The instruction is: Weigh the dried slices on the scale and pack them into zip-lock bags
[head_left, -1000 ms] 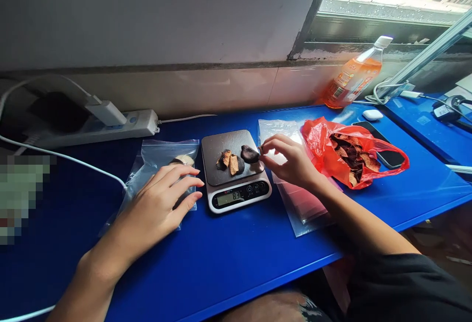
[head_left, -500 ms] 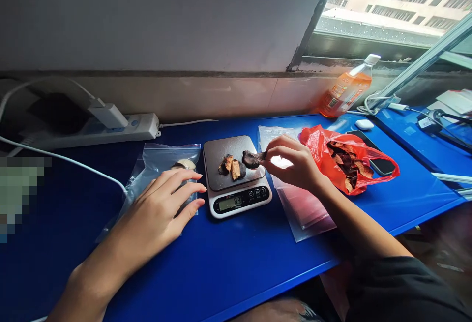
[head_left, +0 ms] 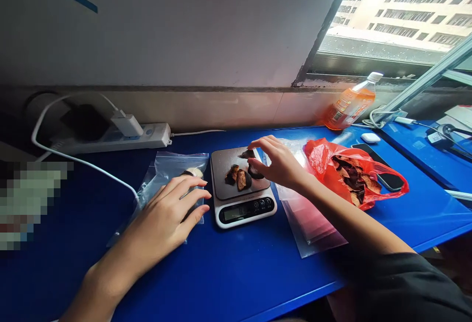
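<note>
A kitchen scale [head_left: 245,210] stands on the blue table, its display too faint to read. Several dried dark-skinned slices with brown flesh [head_left: 241,180] rest on its steel plate. At the plate's right edge is my right hand [head_left: 277,161], thumb and fingers apart, close to two dark slices [head_left: 255,171]; whether the fingertips touch them I cannot tell. My left hand [head_left: 173,209] hovers with spread fingers left of the scale, holding nothing. Partly hidden behind it lies a clear zip bag [head_left: 162,165] with pale pieces inside.
A red plastic bag [head_left: 317,157] full of dried slices sits to the right, over part of a phone [head_left: 393,180]. Flat zip bags [head_left: 313,228] lie beside the scale. Farther back are an orange drink bottle [head_left: 352,103], a white earphone case [head_left: 370,138] and a power strip [head_left: 158,136].
The dark slice that my right hand was pinching is now on the scale plate, and those fingers have parted. My left hand keeps its pose. The view has tilted up slightly.
</note>
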The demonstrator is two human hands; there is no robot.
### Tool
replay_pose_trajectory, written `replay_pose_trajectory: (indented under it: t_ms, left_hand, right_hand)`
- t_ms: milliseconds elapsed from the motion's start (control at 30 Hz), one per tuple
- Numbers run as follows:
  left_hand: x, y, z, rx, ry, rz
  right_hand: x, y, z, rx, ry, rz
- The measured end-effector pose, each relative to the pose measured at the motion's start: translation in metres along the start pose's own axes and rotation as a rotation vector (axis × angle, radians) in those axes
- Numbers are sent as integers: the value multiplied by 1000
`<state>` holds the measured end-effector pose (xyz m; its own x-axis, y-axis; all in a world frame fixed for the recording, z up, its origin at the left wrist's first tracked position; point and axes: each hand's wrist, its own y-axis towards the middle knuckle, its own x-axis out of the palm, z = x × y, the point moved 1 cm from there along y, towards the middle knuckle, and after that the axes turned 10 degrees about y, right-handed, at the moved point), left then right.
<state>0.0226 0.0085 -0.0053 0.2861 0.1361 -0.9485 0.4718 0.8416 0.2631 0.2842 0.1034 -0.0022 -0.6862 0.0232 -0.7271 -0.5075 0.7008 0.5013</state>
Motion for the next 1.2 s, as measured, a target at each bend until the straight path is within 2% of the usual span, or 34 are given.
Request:
replay_pose_trajectory:
  t_ms: [133,300,433,533,667,833,900,967,1100,1200]
  left_hand:
    - [-4,-1,-12,-20,16,27]
    - [-20,-8,-34,-181,82,146]
    - [-23,-11,-40,-303,125,134]
    - [-16,-8,-41,-301,126,98]
    - [1,-10,-44,-270,108,-11]
    - [10,-15,-43,-314,136,-118]
    - [9,-14,-40,-350,150,-164]
    - [8,-12,-38,-381,158,-230]
    - [8,-10,-40,-415,201,-302]
    - [9,-11,-43,-451,258,-340]
  right_hand:
    - [-14,-2,3,-63,7,49]
    - [-54,-38,9,-87,-60,287]
    - [-79,-71,27,41,-112,486]
    - [-83,-79,40,159,-133,528]
    - [-77,-74,40,120,-121,411]
    - [-64,-68,12,-62,-265,264]
    - [-59,-68,2,-90,-273,162]
    - [-53,-70,-1,-40,-304,28]
    - [-49,-76,17,200,-464,-252]
    - [-52,-79,32,315,-476,-346]
